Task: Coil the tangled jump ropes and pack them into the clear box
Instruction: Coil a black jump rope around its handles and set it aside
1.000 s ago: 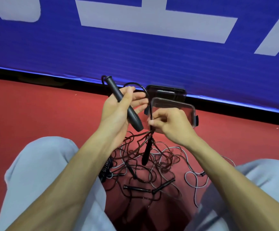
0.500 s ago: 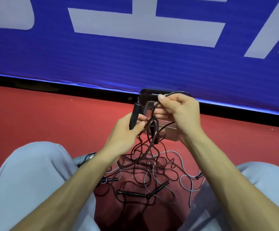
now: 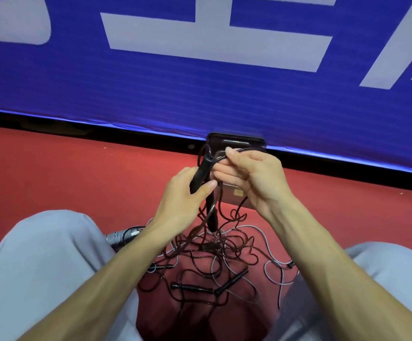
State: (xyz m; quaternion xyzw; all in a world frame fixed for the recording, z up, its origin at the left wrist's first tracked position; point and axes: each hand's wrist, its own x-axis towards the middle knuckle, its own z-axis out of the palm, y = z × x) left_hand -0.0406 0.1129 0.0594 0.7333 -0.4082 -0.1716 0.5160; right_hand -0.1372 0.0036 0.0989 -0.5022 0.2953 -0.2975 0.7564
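Observation:
A tangle of dark and grey jump ropes (image 3: 214, 257) lies on the red floor between my knees. My left hand (image 3: 182, 200) grips a black rope handle (image 3: 201, 172) held upright. My right hand (image 3: 249, 178) pinches a loop of dark cord (image 3: 243, 150) just right of that handle. A second black handle (image 3: 212, 212) hangs below my hands. Two more black handles (image 3: 191, 288) lie near the front of the tangle. The clear box (image 3: 237, 198) stands behind my hands, mostly hidden by them.
A dark lid or panel (image 3: 234, 141) leans behind the box against the blue banner wall (image 3: 200, 94). A silver-grey handle (image 3: 116, 238) pokes out beside my left knee (image 3: 42, 254). My right knee (image 3: 384, 262) borders the tangle on the right.
My right hand has risen from the hanging cord to a loop beside the left hand. The left hand turned its handle from slanted to upright. Over the last half second little moved.

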